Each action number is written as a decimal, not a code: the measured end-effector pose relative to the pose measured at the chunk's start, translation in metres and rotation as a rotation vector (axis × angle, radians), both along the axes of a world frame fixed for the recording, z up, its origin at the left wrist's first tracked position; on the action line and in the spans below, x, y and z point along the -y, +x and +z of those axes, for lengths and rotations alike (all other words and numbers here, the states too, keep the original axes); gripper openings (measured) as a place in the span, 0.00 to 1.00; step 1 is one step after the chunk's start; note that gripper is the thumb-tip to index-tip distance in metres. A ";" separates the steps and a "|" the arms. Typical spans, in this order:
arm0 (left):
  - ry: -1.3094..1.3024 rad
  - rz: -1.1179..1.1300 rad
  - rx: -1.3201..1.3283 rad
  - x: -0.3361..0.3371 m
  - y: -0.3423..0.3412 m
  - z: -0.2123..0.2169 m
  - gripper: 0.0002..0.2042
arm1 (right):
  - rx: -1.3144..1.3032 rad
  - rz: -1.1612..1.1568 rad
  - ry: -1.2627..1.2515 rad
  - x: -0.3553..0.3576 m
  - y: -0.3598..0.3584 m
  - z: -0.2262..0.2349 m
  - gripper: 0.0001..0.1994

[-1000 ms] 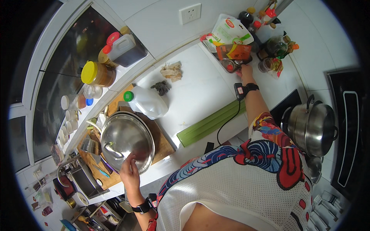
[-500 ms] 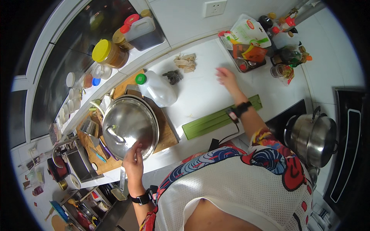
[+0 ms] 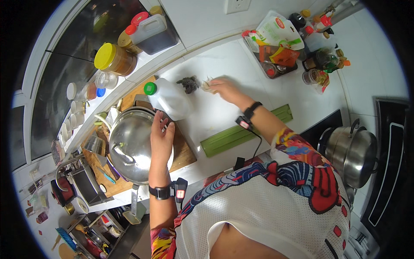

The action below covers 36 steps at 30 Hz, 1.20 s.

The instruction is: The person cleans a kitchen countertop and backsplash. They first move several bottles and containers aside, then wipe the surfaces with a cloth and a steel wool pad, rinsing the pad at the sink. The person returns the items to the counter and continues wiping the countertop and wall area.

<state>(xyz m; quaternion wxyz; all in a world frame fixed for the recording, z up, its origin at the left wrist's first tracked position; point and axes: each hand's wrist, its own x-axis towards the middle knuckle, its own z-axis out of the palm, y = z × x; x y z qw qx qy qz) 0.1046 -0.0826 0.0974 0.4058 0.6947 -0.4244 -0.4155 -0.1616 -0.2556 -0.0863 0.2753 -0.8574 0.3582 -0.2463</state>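
My left hand [image 3: 161,139] lies flat on the rim of a domed steel lid [image 3: 131,146] that covers a pan on a wooden cutting board [image 3: 184,154]. My right hand [image 3: 224,88] reaches across the white counter [image 3: 241,82] and closes on a pale knobbly piece [image 3: 206,85] that looks like ginger. A small dark clump [image 3: 188,83] lies just left of it. A clear plastic jug with a green cap [image 3: 168,98] lies on its side between the two hands.
A green strip [image 3: 246,129] lies along the counter's front. A tray of sauce packets and bottles [image 3: 280,47] stands at the back right. A steel pot [image 3: 352,151] sits on the stove at right. Jars [image 3: 113,58] line the window sill.
My right hand drew back from the sauce tray and moved left to the pale piece. My left hand shifted from the lid's near edge up onto its right rim.
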 end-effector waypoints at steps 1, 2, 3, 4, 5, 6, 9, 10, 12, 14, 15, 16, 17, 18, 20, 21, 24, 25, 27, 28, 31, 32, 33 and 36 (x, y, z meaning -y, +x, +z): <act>0.016 0.005 0.003 0.005 0.000 -0.006 0.28 | 0.082 -0.176 -0.040 0.004 -0.022 0.002 0.18; -0.029 0.004 -0.018 0.009 -0.001 -0.011 0.28 | 0.065 -0.329 0.000 0.008 -0.044 0.003 0.18; -0.056 0.012 -0.049 0.014 -0.002 -0.015 0.27 | 0.051 -0.489 -0.079 0.014 -0.062 0.004 0.17; -0.044 0.040 -0.098 0.020 -0.004 -0.019 0.27 | 0.029 -0.720 -0.137 0.021 -0.074 0.005 0.16; -0.074 0.038 -0.131 0.023 -0.006 -0.021 0.24 | -0.130 -0.703 -0.174 0.024 -0.075 0.004 0.15; -0.042 0.069 -0.161 0.026 -0.008 -0.023 0.23 | -0.242 -0.745 -0.255 0.024 -0.075 0.002 0.15; -0.003 0.174 -0.308 0.035 -0.017 -0.025 0.19 | -0.217 -0.464 -0.254 -0.008 -0.038 -0.006 0.17; -0.010 0.206 -0.376 0.038 -0.021 -0.026 0.17 | -0.043 -0.384 -0.041 -0.030 -0.019 -0.010 0.19; -0.026 0.261 -0.441 0.043 -0.024 -0.025 0.13 | -0.127 -0.092 -0.139 -0.064 0.002 -0.014 0.19; -0.046 0.311 -0.429 0.046 -0.026 -0.024 0.10 | -0.058 0.021 0.127 -0.063 0.003 -0.017 0.21; -0.050 0.315 -0.441 0.044 -0.028 -0.023 0.08 | 0.199 -0.071 0.152 -0.050 -0.003 -0.018 0.19; -0.037 0.343 -0.443 0.040 -0.030 -0.022 0.08 | 0.349 -0.178 0.284 -0.032 -0.011 -0.019 0.18; -0.044 0.327 -0.457 0.035 -0.033 -0.022 0.08 | 0.290 -0.261 0.079 0.002 -0.024 -0.019 0.18; -0.033 0.304 -0.463 0.028 -0.037 -0.022 0.08 | 0.170 -0.407 -0.034 0.036 -0.035 -0.020 0.19; -0.065 0.262 -0.477 0.010 -0.046 -0.020 0.08 | -0.060 -0.802 -0.262 0.088 -0.039 -0.023 0.19; -0.046 0.255 -0.493 0.002 -0.047 -0.018 0.08 | -0.124 -0.847 -0.267 0.103 -0.030 -0.026 0.20; 0.033 0.196 -0.539 -0.021 -0.048 -0.010 0.08 | -0.214 -0.855 -0.236 0.120 0.025 -0.031 0.20; 0.071 0.143 -0.524 -0.028 -0.048 -0.005 0.08 | -0.202 -0.782 -0.243 0.117 0.048 -0.034 0.19; 0.188 0.042 -0.552 -0.040 -0.043 0.005 0.09 | -0.168 -0.776 -0.276 0.108 0.080 -0.033 0.18; 0.240 -0.004 -0.539 -0.046 -0.042 0.011 0.09 | -0.147 -0.803 -0.297 0.103 0.090 -0.030 0.18; 0.232 -0.157 -0.482 -0.058 -0.034 0.025 0.09 | -0.151 -0.741 -0.206 0.092 0.103 -0.018 0.16; 0.237 -0.190 -0.448 -0.062 -0.032 0.029 0.10 | -0.161 -0.723 -0.150 0.088 0.106 -0.014 0.16; 0.239 -0.183 -0.474 -0.067 -0.031 0.033 0.09 | -0.160 -0.587 -0.120 0.084 0.109 -0.010 0.15; 0.194 -0.228 -0.490 -0.079 -0.026 0.042 0.10 | -0.153 -0.314 -0.137 0.068 0.135 -0.005 0.14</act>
